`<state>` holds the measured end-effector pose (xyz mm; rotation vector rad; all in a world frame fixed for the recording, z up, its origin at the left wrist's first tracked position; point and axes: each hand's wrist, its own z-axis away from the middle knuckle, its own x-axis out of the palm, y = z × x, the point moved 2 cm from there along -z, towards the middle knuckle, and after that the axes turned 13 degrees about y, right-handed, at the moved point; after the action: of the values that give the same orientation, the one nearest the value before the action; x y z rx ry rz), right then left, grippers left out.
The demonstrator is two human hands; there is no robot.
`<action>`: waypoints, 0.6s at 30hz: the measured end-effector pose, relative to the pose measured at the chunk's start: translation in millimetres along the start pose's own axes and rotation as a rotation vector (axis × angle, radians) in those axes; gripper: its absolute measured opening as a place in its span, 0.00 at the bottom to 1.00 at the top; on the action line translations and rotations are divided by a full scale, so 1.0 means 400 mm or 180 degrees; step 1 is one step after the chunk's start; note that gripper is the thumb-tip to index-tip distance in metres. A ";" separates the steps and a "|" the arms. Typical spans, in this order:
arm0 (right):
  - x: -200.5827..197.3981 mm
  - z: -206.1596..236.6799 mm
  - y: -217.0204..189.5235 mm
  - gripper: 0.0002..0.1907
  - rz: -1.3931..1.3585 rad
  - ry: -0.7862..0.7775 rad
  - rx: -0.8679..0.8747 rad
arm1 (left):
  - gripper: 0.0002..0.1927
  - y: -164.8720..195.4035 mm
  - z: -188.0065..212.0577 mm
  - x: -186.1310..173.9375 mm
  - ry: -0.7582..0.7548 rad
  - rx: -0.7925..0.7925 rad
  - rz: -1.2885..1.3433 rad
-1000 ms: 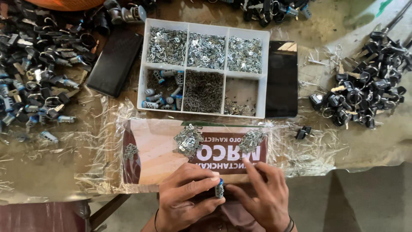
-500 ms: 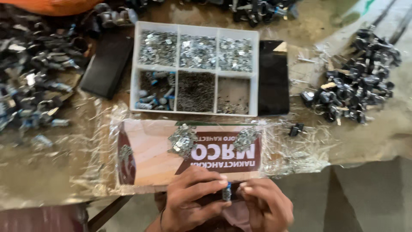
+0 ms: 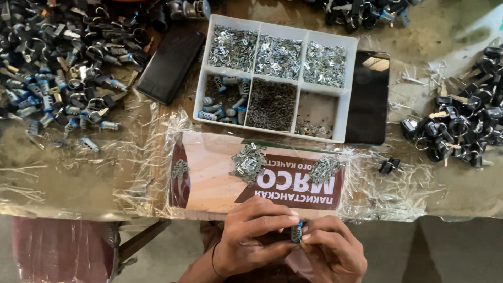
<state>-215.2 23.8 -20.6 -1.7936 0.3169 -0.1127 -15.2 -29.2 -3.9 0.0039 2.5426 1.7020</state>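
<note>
Both hands meet at the table's near edge around a small metal lock cylinder with a blue end [image 3: 297, 231]. My left hand [image 3: 251, 236] pinches it from the left, and my right hand [image 3: 332, 249] grips it from the right. Just beyond the hands lies a wrapped printed board [image 3: 209, 178] carrying small heaps of silver metal bits [image 3: 249, 162]. Behind that stands a white compartment tray [image 3: 350, 89] with metal parts, tiny springs and blue-ended cylinders.
A large pile of lock cylinders with keys [image 3: 57, 78] fills the left of the table. Black key-head parts [image 3: 466, 131] are heaped on the right. A black case [image 3: 170, 65] lies left of the tray, a dark phone [image 3: 369, 105] to its right.
The view has shifted slightly. Both hands stay at the table edge on the small cylinder, with fingers working around it.
</note>
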 end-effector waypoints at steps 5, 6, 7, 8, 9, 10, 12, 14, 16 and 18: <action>-0.023 -0.013 0.019 0.09 -0.0032 -0.0187 0.0594 | 0.22 -0.004 0.000 -0.005 -0.0018 -0.0020 0.0003; -0.025 -0.016 0.019 0.09 -0.0150 -0.0247 0.0558 | 0.22 -0.002 0.001 -0.006 -0.0031 -0.0019 -0.0012; -0.025 -0.017 0.019 0.08 -0.0268 -0.0307 0.0522 | 0.22 -0.001 0.001 -0.008 -0.0024 0.0001 0.0007; -0.025 -0.018 0.018 0.09 -0.0271 -0.0296 0.0436 | 0.22 -0.001 0.000 -0.009 -0.0015 0.0019 0.0025; -0.023 -0.018 0.017 0.09 -0.0275 -0.0284 0.0353 | 0.23 0.000 0.000 -0.010 -0.0006 0.0035 0.0042; -0.018 -0.016 0.015 0.10 -0.0279 -0.0269 0.0269 | 0.22 0.001 0.000 -0.010 0.0026 0.0055 0.0036; -0.009 -0.011 0.012 0.10 -0.0231 -0.0171 0.0239 | 0.22 0.001 -0.001 -0.009 0.0091 0.0109 0.0025; -0.003 -0.008 0.009 0.10 -0.0101 -0.0122 0.0162 | 0.22 0.000 0.000 -0.007 0.0137 0.0207 -0.0089; -0.003 -0.005 0.009 0.10 0.0106 -0.0110 0.0031 | 0.22 -0.001 0.001 -0.006 0.0149 0.0263 -0.0161; -0.011 -0.002 0.019 0.09 0.0005 -0.0118 0.0203 | 0.22 -0.001 0.002 -0.005 0.0117 0.0283 -0.0183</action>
<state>-220.6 22.7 -27.3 -1.7302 0.2852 -0.0873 -13.2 -28.5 -4.5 -0.0948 2.6156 1.5823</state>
